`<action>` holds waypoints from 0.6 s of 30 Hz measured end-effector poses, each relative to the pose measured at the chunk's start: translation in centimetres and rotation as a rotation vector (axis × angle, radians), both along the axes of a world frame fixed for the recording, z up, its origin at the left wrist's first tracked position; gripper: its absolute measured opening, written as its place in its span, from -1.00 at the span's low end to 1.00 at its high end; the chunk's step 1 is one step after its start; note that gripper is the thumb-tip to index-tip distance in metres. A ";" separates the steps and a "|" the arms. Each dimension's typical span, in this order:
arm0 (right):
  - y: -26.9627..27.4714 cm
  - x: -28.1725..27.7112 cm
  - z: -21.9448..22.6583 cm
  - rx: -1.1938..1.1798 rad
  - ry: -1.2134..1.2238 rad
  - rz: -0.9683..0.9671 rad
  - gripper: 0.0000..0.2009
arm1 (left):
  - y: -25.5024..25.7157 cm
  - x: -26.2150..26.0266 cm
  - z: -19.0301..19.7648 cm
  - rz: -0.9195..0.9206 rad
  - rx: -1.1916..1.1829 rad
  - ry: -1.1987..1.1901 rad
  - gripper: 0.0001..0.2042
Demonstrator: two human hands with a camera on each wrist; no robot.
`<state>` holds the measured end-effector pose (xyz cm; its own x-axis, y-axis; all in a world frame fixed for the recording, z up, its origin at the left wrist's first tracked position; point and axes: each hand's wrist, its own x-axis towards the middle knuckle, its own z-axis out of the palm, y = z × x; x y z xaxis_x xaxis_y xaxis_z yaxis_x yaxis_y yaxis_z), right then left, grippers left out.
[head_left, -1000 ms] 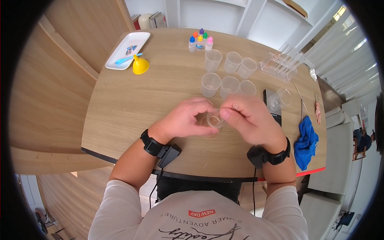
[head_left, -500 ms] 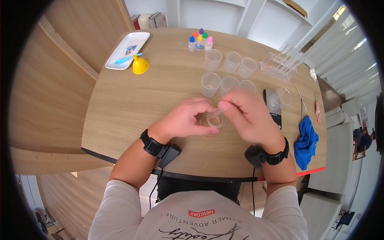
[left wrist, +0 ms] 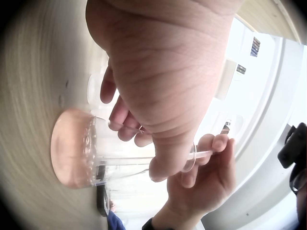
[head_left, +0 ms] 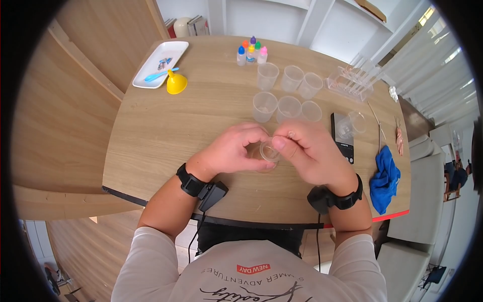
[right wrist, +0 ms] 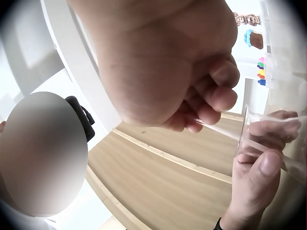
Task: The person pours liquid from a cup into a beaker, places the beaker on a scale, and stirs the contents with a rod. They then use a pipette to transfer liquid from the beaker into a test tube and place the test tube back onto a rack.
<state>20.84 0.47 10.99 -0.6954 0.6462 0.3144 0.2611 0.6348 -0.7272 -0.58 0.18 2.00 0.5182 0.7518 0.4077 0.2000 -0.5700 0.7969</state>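
Note:
My left hand (head_left: 235, 149) grips a clear conical flask (head_left: 270, 157) around its neck, thumb on the near side. In the left wrist view the flask (left wrist: 72, 148) stands on the table with a shallow layer of pinkish liquid and bubbles at its surface. My right hand (head_left: 313, 153) is just right of the mouth and pinches a thin clear stirring rod (left wrist: 204, 154) between thumb and fingers. The rod slants through the flared rim down into the flask. Its upper end (head_left: 291, 134) pokes out above the right fingers.
Several clear plastic cups (head_left: 265, 105) stand beyond the hands. To the right are a black scale (head_left: 346, 152) bearing a clear vessel (head_left: 358, 122), a test tube rack (head_left: 347, 85) and a blue cloth (head_left: 385, 181). Dropper bottles (head_left: 241, 56), a yellow funnel (head_left: 176, 83) and a white tray (head_left: 146, 63) are farther back.
My right hand has shifted a little around the flask's mouth, swinging the rod with it; it first rose away, then came back nearer the rim. The left hand and flask stay in place.

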 end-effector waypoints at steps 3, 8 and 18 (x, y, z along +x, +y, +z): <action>-0.1 0.1 0.2 -0.020 -0.021 -0.186 -0.90 | 0.0 -0.1 -0.1 -0.014 -0.011 0.032 -0.58; 0.2 -0.2 -0.3 0.065 0.033 -0.044 -0.88 | 0.1 0.3 -0.5 0.007 0.022 -0.057 -0.63; 0.2 -0.1 0.0 0.025 0.001 0.023 -0.87 | 0.1 0.3 -0.1 0.014 0.047 -0.033 -0.63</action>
